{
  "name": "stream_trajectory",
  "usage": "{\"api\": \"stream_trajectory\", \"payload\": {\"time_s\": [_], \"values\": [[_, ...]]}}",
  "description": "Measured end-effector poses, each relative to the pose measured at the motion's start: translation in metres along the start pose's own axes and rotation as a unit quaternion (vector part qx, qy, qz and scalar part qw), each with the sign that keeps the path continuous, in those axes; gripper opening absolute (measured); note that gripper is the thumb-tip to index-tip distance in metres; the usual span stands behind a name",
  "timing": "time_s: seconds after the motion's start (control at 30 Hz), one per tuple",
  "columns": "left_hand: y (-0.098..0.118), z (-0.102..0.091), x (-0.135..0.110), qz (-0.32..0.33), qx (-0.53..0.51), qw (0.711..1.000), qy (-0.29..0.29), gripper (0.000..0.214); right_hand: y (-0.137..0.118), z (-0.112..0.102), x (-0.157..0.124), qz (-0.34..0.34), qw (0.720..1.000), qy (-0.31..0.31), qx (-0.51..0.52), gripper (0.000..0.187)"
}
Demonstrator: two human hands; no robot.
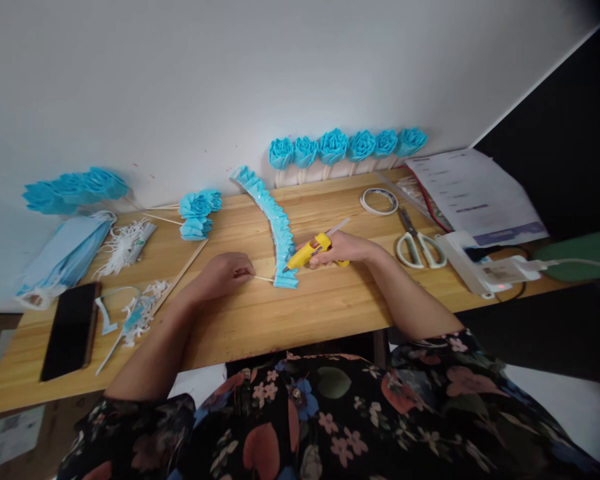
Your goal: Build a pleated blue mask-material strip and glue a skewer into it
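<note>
My left hand pinches a thin wooden stick, whose far end meets the lower end of a pleated blue strip. The strip curves up the table toward the wall. In my right hand is a yellow hot glue gun, its nozzle pointing down and left at the strip's lower end. A pale glue stick juts from its back. Whether the nozzle touches the strip I cannot tell.
Blue fabric flowers on sticks lean along the wall. At left lie folded face masks, a phone and scraps. Scissors, a tape roll, papers and a power strip lie at right.
</note>
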State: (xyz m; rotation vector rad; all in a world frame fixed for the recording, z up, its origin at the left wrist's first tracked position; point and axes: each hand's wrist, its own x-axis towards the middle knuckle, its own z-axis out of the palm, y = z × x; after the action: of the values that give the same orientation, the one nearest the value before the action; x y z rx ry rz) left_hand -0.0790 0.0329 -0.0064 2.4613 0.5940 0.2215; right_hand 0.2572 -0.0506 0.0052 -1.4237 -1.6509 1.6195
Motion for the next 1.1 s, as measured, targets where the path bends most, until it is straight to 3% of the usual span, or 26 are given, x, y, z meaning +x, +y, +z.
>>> {"api": "stream_trajectory", "payload": {"time_s": [0.63, 0.83, 1.1], "values": [[-0.0004, -0.0002, 0.0003, 0.008, -0.003, 1.0, 0.0, 0.019, 0.0009, -0.0001, 0.0006, -0.002, 1.0, -0.003, -0.002, 0.051], [-0.0026, -0.0003, -0.0007, 0.007, 0.004, 1.0, 0.002, 0.019, 0.002, -0.0001, 0.001, -0.006, 1.0, -0.002, -0.007, 0.04], [-0.0028, 0.0009, -0.0002, 0.017, -0.006, 1.0, 0.0, 0.019, 0.004, -0.0012, 0.0015, -0.014, 1.0, -0.009, -0.006, 0.046]]}}
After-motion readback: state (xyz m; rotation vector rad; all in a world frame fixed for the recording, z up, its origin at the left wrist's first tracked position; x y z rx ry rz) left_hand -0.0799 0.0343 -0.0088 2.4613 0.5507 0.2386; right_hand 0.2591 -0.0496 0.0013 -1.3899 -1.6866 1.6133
